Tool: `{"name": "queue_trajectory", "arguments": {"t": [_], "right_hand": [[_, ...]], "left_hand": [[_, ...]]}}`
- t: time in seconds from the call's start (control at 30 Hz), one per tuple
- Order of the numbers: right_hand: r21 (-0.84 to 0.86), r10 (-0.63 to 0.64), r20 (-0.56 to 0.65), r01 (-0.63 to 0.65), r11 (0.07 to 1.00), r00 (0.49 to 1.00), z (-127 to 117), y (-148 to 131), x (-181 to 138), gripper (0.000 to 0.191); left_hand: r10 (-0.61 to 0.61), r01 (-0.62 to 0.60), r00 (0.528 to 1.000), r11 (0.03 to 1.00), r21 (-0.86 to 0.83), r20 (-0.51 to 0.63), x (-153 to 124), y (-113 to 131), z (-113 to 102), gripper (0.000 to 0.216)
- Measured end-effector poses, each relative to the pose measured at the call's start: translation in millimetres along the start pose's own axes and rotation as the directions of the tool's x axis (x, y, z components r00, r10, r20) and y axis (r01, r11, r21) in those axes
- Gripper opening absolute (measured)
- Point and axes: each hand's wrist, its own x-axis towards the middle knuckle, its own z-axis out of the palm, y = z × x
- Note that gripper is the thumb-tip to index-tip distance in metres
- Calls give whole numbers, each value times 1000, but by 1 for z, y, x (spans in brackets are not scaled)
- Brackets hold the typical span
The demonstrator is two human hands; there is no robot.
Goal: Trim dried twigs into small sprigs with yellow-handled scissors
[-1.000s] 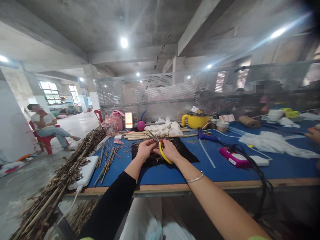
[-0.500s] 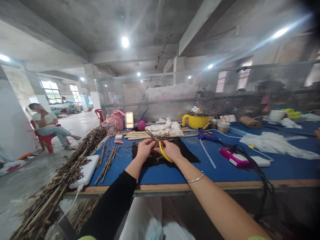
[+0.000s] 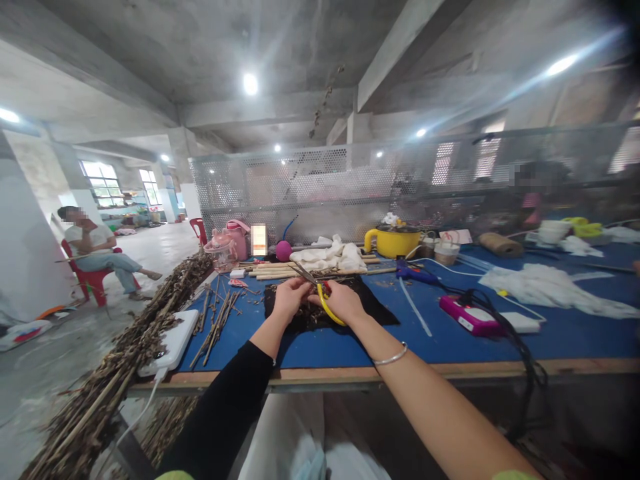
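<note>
My right hand [image 3: 344, 303] is closed around a pair of scissors [image 3: 326, 308] with yellow handles. Their blades point up and to the left, past my left fingertips. Close beside it, my left hand [image 3: 289, 300] has its fingers pinched together; whatever they hold is too small and hidden to name. Both hands are over a black cloth [image 3: 383, 308] strewn with brown dried plant bits. To the left of the cloth lie thin dry stalks [image 3: 219, 327] on the blue tabletop [image 3: 310, 353].
A long bundle of dried plants [image 3: 117, 357] runs along the table's left side, near a white power strip [image 3: 175, 341]. Behind my hands are wooden sticks [image 3: 274, 272], white cloth [image 3: 345, 255] and a yellow pot [image 3: 397, 241]. Rightward lie a blue glue gun [image 3: 415, 272] and a magenta box [image 3: 470, 317]. Someone sits on a red chair [image 3: 93, 283].
</note>
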Motion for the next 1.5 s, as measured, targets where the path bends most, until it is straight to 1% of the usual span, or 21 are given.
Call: {"name": "queue_trajectory", "arguments": {"t": [0.17, 0.27, 0.37, 0.57, 0.7, 0.77, 0.87, 0.93, 1.0, 1.1, 1.2, 1.43, 1.5], "right_hand": [[-1, -1, 7, 1, 1000, 1000, 1, 0, 0, 56], [25, 5, 18, -5, 1000, 1000, 3, 1, 1, 58], [54, -20, 22, 19, 998, 1000, 4, 2, 1, 57], [50, -35, 25, 33, 998, 999, 3, 4, 1, 55], [37, -10, 10, 9, 999, 1000, 3, 4, 1, 55], [37, 0, -14, 0, 999, 1000, 4, 4, 2, 54], [48, 22, -46, -20, 999, 999, 5, 6, 3, 53], [54, 42, -55, -39, 998, 998, 6, 8, 4, 53], [58, 53, -47, -50, 997, 997, 6, 8, 5, 53], [73, 28, -46, -24, 997, 999, 6, 8, 4, 55], [82, 22, -47, -18, 996, 999, 5, 6, 3, 58], [64, 65, -11, -64, 996, 998, 6, 5, 4, 54], [79, 59, -7, -58, 995, 998, 6, 6, 5, 54]], "left_hand": [[18, -19, 999, 999, -38, -42, 2, -1, 0, 30], [16, -18, 997, 1000, -23, -72, 2, 0, 1, 30], [11, -10, 998, 1000, 9, -68, 1, 1, 1, 26], [36, -29, 996, 995, 91, -80, 3, -2, -2, 20], [42, -38, 998, 996, 76, -53, 2, -1, -1, 23], [26, -24, 999, 998, 63, -43, 0, 2, 0, 26], [-42, 44, 998, 997, 66, -42, -3, 3, 1, 29], [-59, 62, 998, 993, 99, -37, -2, 0, 0, 26], [-28, 33, 999, 986, 160, -33, 1, -5, -2, 22], [31, -21, 999, 962, 273, -33, 6, -13, -7, 22], [36, -25, 999, 936, 350, -26, 10, -16, -9, 21], [20, 5, 998, 931, 366, -65, 8, -11, -7, 22], [21, 7, 997, 930, 369, -72, 7, -11, -7, 23]]}}
